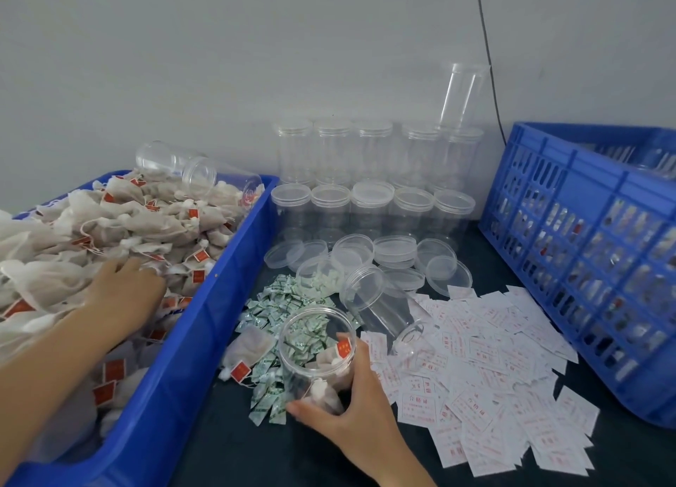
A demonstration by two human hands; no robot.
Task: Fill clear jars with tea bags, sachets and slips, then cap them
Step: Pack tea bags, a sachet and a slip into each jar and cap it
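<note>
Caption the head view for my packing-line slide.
Right hand holds a partly filled clear jar; left hand rests on tea bags in the blue bin.

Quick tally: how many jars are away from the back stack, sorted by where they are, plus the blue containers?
Tipped jars on the tea bags: 2
Tipped jar on the table: 1
Held jar in the right hand: 1
Blue bin, blue crate: 2
Total: 6

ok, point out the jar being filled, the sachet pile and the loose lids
jar being filled (307, 384): head view, near wall below rim.
sachet pile (281, 302): head view, middle of green heap.
loose lids (395, 247): head view, top of one lid.
</note>
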